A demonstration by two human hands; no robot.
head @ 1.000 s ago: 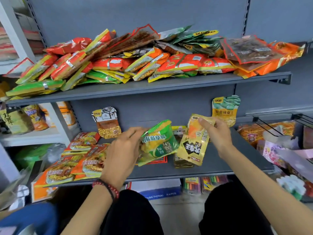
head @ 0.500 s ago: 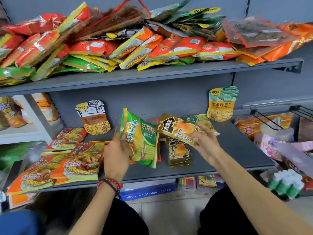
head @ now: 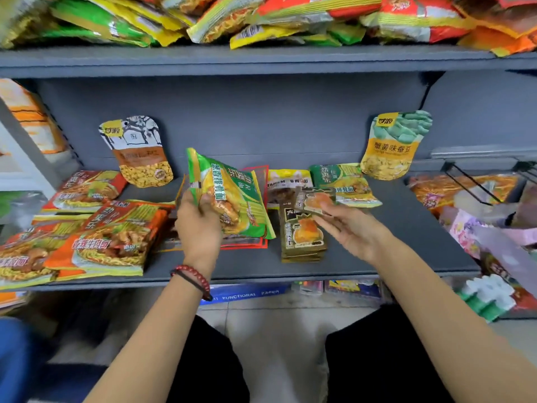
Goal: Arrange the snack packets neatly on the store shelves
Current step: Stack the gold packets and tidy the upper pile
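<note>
Noodle packs, orange, lie flat and overlapped at the left end of the lower shelf. Behind them a brown pouch leans upright against the back panel.

Left hand: my fingers are clamped on the lower left part of a green pack. I hold it tilted on edge above the shelf, over a red-edged pack that lies flat.

Just to the right, a stack of small brown packs rests near the shelf front.

Right hand: my fingers pinch one small pack by its right edge, just above the rear of the stack.

Behind the stack a yellow-topped pack and a second green pack lie flat. Further right a yellow pouch leans on the back panel.

The upper shelf carries a loose heap of packs along its whole visible width.
</note>
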